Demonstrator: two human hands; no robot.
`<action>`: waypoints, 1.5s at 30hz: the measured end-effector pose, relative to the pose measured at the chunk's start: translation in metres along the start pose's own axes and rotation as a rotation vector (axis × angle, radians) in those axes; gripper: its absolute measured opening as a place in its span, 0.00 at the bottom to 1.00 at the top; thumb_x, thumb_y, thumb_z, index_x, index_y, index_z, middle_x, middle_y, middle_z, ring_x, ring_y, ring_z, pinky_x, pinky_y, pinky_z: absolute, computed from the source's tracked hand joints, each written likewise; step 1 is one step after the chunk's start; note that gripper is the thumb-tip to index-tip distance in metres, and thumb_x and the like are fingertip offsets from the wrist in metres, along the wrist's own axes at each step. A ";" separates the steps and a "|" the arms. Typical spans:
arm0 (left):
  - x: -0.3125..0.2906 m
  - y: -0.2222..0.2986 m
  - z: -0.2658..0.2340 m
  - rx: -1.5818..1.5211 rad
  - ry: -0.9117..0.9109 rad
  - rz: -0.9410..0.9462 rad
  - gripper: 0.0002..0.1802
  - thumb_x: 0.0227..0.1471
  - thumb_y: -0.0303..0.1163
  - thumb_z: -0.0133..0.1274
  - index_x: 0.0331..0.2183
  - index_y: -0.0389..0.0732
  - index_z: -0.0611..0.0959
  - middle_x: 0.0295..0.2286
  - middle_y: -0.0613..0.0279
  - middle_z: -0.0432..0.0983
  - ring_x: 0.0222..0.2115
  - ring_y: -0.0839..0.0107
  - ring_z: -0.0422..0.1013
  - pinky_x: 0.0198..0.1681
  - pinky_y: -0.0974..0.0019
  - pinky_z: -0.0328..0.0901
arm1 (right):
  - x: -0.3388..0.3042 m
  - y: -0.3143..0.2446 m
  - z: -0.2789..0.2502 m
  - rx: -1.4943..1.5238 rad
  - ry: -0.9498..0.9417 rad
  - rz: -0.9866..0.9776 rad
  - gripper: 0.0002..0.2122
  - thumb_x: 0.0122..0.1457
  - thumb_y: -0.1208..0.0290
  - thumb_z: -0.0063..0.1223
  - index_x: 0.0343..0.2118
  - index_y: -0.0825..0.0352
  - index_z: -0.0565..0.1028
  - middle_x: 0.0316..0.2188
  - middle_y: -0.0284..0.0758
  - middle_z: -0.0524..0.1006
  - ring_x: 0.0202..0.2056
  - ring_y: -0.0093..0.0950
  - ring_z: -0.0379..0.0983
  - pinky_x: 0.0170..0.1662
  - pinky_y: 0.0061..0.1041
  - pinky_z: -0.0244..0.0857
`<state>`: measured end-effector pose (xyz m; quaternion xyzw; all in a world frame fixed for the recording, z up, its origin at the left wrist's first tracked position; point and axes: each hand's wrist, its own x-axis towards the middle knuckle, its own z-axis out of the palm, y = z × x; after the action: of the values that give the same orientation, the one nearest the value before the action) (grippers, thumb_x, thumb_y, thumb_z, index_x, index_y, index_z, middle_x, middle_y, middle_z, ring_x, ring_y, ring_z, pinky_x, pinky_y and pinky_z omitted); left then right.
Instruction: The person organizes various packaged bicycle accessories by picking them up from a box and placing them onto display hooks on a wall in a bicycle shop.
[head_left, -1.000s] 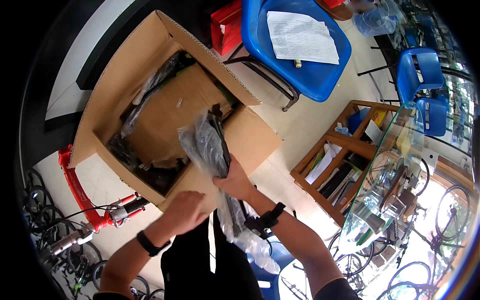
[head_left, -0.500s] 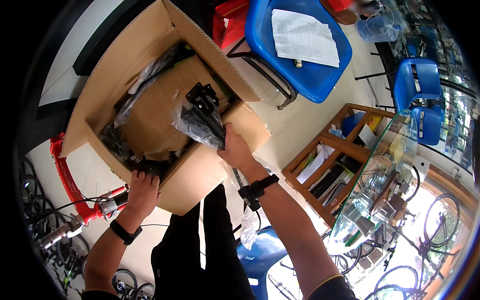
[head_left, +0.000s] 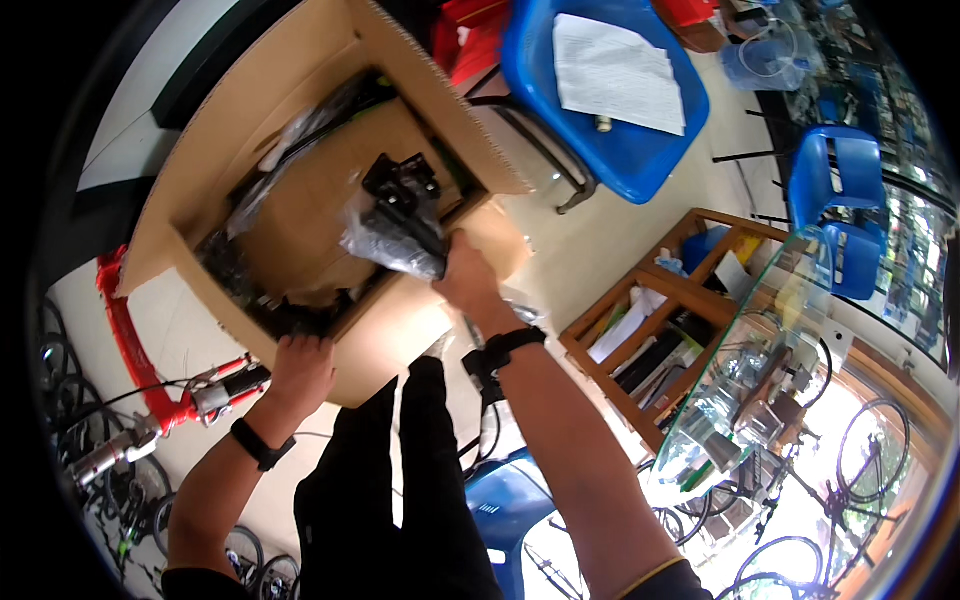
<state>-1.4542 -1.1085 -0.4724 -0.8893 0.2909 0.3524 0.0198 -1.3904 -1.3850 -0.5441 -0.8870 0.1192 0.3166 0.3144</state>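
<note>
An open cardboard box (head_left: 425,85) stands before me, tilted in view. My left hand (head_left: 303,372) is closed over its near rim, fingertips hooked inside. A black pole with a bracket plate at its end (head_left: 402,188) is held over the box by my right hand (head_left: 468,280), which is closed round its lower end. Crumpled clear plastic (head_left: 385,242) wraps part of the pole. Beneath it, a torn brown cardboard sheet (head_left: 300,215) lies in the box. Dark parts in plastic show around the sheet, too covered to name.
A blue chair (head_left: 625,160) with papers (head_left: 615,75) stands beyond the box on the right. A glass-topped table (head_left: 745,350) and a wooden shelf (head_left: 640,335) are at right. At left, a red bicycle frame (head_left: 130,340) stands close to the box. Another blue chair (head_left: 505,510) is near my legs.
My left hand has slid slightly right along the box rim. The bracket end of the pole has turned a little in my right hand, which still grips it.
</note>
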 end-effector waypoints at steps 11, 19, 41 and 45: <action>-0.010 -0.024 -0.040 0.144 -0.107 -0.200 0.15 0.44 0.39 0.56 0.30 0.38 0.77 0.25 0.55 0.76 0.30 0.60 0.73 0.42 0.58 0.65 | 0.018 -0.018 -0.016 -0.134 -0.129 0.059 0.28 0.39 0.69 0.63 0.44 0.75 0.66 0.39 0.52 0.75 0.44 0.46 0.72 0.48 0.36 0.66; -0.056 -0.063 -0.024 0.015 -0.219 -0.296 0.10 0.41 0.29 0.57 0.30 0.39 0.77 0.28 0.54 0.76 0.31 0.58 0.75 0.31 0.60 0.70 | 0.013 0.004 -0.004 0.074 -0.010 -0.041 0.29 0.37 0.72 0.63 0.43 0.75 0.63 0.36 0.53 0.74 0.41 0.49 0.72 0.45 0.38 0.66; 0.220 -0.163 -0.031 -0.089 0.213 -0.592 0.34 0.47 0.36 0.57 0.53 0.41 0.61 0.50 0.42 0.64 0.50 0.42 0.62 0.50 0.46 0.59 | 0.010 0.001 -0.006 0.089 -0.050 0.027 0.31 0.38 0.72 0.65 0.46 0.72 0.61 0.37 0.52 0.75 0.42 0.49 0.72 0.45 0.38 0.66; 0.229 -0.190 -0.023 -0.270 0.284 -0.521 0.34 0.48 0.36 0.55 0.54 0.40 0.60 0.41 0.37 0.72 0.45 0.46 0.68 0.50 0.47 0.60 | 0.012 0.000 -0.007 0.065 -0.072 0.047 0.29 0.39 0.72 0.65 0.44 0.70 0.61 0.37 0.52 0.75 0.42 0.49 0.71 0.45 0.39 0.66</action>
<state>-1.2060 -1.0715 -0.6331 -0.9687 0.0039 0.2434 -0.0495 -1.3782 -1.3898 -0.5474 -0.8613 0.1388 0.3514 0.3397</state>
